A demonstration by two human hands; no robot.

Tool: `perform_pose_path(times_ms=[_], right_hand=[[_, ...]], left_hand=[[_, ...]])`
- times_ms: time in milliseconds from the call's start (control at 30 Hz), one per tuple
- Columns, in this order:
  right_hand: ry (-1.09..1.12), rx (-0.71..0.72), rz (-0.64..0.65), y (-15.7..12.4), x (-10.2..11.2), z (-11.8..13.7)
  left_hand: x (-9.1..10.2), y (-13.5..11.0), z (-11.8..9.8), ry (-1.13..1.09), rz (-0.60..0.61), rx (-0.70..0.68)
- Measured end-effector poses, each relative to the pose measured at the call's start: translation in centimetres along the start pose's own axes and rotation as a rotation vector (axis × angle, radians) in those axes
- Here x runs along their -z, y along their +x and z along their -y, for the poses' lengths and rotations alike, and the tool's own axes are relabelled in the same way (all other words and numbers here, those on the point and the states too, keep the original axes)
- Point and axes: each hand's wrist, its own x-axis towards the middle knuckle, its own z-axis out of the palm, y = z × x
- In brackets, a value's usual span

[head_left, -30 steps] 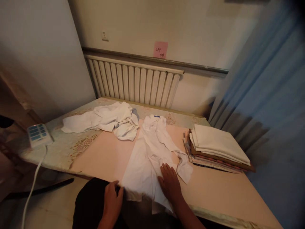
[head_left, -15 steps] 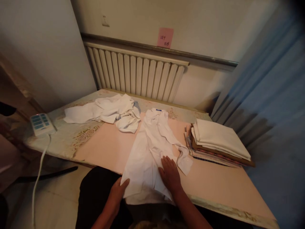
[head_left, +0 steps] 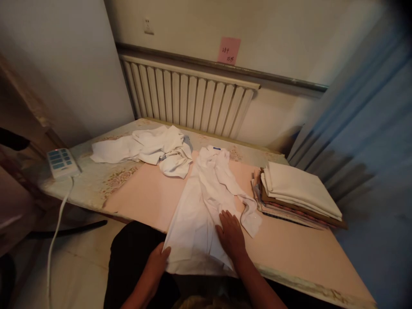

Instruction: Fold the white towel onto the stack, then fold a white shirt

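A white shirt (head_left: 189, 227) lies lengthwise in front of me, its collar with a blue label at the far end and its lower hem over the table's near edge. My left hand (head_left: 156, 262) pinches the shirt's left edge near the hem, thumb on top. Flat on the lower right part of the cloth rests my right hand (head_left: 231, 234), fingers stretched out. One sleeve (head_left: 249, 214) bends out to the right, just beyond that hand.
A crumpled white garment (head_left: 154, 148) lies at the back left. Folded cloths (head_left: 299, 189) are stacked on the right. A power strip (head_left: 62, 164) with a white cord sits at the left end. Behind the table (head_left: 305, 244) are a radiator (head_left: 189, 96) and, rightward, a blue curtain (head_left: 360, 171).
My left hand has shifted slightly with the shirt's edge, drawing it a little left and flatter. My right hand stays pressed on the cloth. The whole view has shifted slightly.
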Motion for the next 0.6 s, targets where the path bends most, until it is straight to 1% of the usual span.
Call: perform_pose_path(times_ms=[100,367,500,600], right_hand=[[-0.005,-0.002,0.011,0.0,0.0,0.0],[-0.018,0.008,0.001,-0.1,-0.2,0.0],[-0.005,0.000,-0.007,0.0,-0.3,-0.1],[0.013,-0.014,-0.036,0.0,-0.3,0.0]], left_hand=[[0.1,-0.1,0.0,0.037,-0.043,-0.024],[0.6,0.1,0.5,0.070,-0.051,-0.033],[1.0,0.7,1.0,0.097,-0.060,-0.044],[1.2,1.3,1.4,0.169,-0.076,-0.055]])
